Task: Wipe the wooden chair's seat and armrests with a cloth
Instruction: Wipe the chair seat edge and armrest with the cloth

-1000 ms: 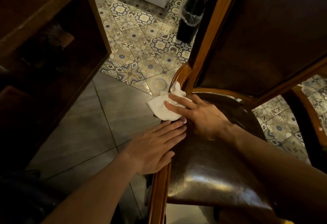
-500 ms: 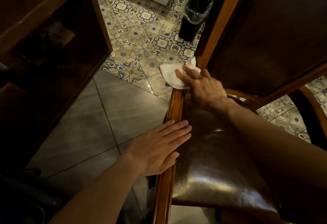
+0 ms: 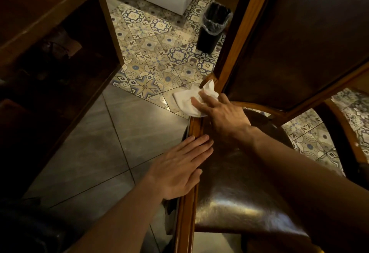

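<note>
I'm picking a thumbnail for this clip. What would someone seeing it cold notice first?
The white cloth stands out brightest, pressed by the right hand onto the wooden armrest where it meets the chair's back. Just nearer, the left hand lies flat on the same rail beside the glossy dark seat. Behind them, the patterned floor tiles and a lined black bin catch the light.

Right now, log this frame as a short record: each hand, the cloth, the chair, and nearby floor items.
right hand: pressing the white cloth on the wooden armrest, near the backrest post
left hand: flat, fingers extended, resting on the same armrest, nearer the camera
chair seat: dark, glossy leather
floor: black bin with clear liner, on patterned tiles
</note>
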`<state>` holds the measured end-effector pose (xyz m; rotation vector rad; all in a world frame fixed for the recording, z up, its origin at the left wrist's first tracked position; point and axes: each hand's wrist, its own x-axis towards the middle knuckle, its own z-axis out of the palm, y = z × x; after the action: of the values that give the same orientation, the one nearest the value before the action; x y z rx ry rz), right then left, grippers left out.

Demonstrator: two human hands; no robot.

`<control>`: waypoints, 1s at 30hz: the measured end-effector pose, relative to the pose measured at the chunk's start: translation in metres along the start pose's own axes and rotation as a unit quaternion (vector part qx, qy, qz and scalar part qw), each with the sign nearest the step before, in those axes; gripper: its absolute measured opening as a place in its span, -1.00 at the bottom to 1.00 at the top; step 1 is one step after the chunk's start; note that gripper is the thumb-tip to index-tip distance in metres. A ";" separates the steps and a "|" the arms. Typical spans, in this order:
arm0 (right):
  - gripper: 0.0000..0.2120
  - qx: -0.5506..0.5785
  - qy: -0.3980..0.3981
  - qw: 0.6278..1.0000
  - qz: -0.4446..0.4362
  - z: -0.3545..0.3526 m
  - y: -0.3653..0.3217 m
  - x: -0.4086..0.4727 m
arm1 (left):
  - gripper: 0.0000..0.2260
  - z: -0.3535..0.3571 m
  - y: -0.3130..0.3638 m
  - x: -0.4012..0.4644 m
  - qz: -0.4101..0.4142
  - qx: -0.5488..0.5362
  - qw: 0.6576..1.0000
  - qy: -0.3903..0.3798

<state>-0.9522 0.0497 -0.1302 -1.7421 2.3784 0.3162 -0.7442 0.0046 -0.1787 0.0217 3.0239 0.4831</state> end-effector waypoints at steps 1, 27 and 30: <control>-0.11 0.003 -0.002 1.000 -0.005 0.002 -0.002 -0.002 | -0.45 0.001 0.000 0.000 -0.003 0.000 1.000 -0.002; -0.23 0.006 -0.049 0.997 -0.066 -0.005 -0.033 -0.050 | -0.31 0.009 0.030 -0.020 -0.067 0.004 0.997 -0.042; -0.21 0.032 -0.048 0.997 -0.053 -0.003 -0.035 -0.064 | -0.32 0.005 0.032 -0.023 -0.070 -0.003 0.996 -0.054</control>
<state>-0.8998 0.0969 -0.1129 -1.7742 2.1978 0.2980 -0.7212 0.0360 -0.1718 -0.1593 2.8916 0.4631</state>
